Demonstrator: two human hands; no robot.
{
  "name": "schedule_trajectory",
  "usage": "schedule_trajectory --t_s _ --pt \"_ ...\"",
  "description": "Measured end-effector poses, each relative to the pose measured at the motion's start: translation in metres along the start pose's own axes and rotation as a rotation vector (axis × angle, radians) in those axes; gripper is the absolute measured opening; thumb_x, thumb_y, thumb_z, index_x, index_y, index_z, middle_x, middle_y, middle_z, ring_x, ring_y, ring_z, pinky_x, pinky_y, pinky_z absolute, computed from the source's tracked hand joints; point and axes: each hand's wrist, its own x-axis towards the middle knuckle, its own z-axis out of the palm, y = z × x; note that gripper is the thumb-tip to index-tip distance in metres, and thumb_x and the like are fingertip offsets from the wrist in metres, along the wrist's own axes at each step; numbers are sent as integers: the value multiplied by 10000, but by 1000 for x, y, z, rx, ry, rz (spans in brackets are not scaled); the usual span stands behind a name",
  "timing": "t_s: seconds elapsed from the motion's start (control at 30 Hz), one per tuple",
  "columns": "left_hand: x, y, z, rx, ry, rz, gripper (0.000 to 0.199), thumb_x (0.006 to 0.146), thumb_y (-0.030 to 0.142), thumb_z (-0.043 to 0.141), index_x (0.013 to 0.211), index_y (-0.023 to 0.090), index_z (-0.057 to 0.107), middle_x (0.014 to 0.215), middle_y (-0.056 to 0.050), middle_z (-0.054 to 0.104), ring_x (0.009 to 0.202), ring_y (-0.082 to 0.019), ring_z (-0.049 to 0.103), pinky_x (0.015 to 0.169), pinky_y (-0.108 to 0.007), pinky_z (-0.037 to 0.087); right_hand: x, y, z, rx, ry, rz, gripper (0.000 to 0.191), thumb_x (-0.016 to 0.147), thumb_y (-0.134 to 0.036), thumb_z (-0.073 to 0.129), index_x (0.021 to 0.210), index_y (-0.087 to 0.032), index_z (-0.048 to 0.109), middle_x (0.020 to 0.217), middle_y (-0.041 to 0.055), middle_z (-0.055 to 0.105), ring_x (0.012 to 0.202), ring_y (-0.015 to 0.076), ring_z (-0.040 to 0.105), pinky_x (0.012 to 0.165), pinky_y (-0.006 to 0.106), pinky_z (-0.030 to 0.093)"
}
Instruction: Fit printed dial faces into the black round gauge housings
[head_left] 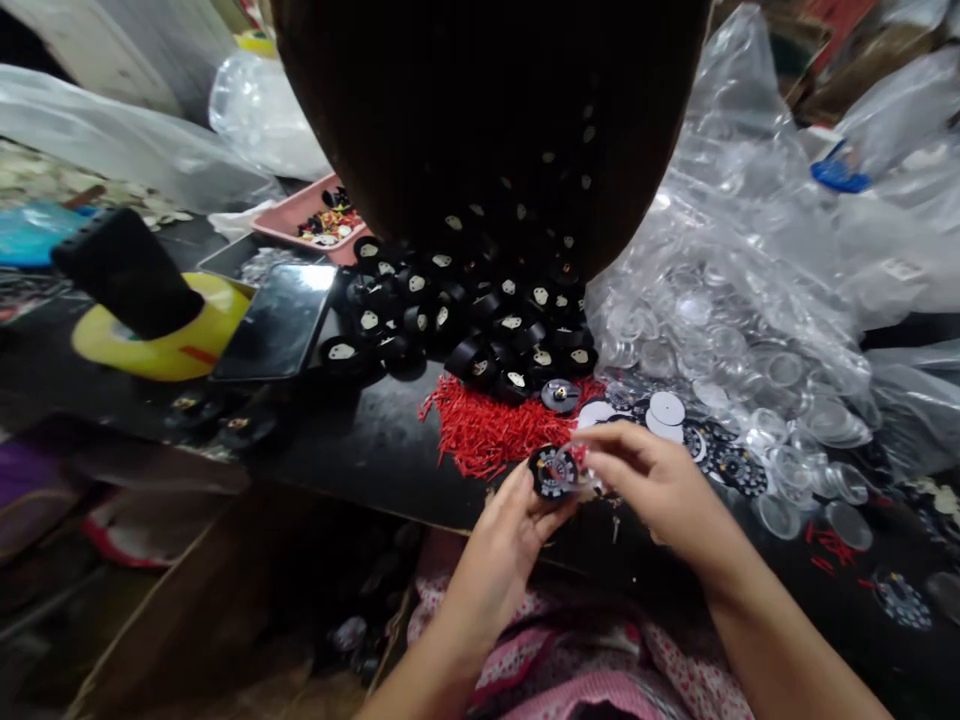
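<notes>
My left hand (501, 530) is closed round a small round black dial case (551, 472), whose printed dial face points up. My right hand (654, 488) pinches a clear plastic cover (583, 468) at the right edge of the case; whether the two touch I cannot tell. Just beyond the hands lies a heap of small red pointers (487, 430). Printed dial discs (739, 468) and white discs (666, 407) lie past my right hand. A grey round piece with a metal centre (559, 395) rests at the heap's far edge.
Many black cases (480, 365) spill from a large dark container (487, 120) at the back. Loose clear covers (780, 375) and plastic bags (750, 200) fill the right. To the left are a phone (274, 325), a yellow tape roll (161, 345) and a pink tray (277, 222).
</notes>
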Motion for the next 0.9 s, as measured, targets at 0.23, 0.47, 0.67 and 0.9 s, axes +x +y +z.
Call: schedule_trajectory --t_s 0.23,0.47,0.67,0.9 --pt "-5 -1 -4 333 -38 144 413 894 363 624 1288 242 594 1388 -74 608 1290 -251 552 1088 -411 440 -14 -22 27 -194 -28 -194 240 972 -248 510 1143 -229 677 1136 85 583 983 176 588 848 324 479" --pt "-21 3 3 543 -104 165 388 910 310 589 1297 282 596 1391 -44 613 1343 -248 502 1145 -444 353 -7 -24 38 -426 84 -187 398 1031 -307 297 681 -211 461 633 -1 530 604 148 448 627 302 342" --pt "-28 14 2 533 -80 158 361 893 326 598 1246 265 639 1343 -64 648 1267 -246 574 1092 -400 416 -6 -26 42 -328 28 -187 417 1020 -361 353 648 -215 473 594 -9 539 590 144 481 603 283 356" --pt "-73 53 -92 850 268 108 434 752 437 715 1152 271 706 1200 -73 725 1162 -321 633 1088 -479 397 -17 -70 -32 -89 -115 -303 203 972 -383 517 1042 -311 693 969 14 717 872 175 665 750 303 496"
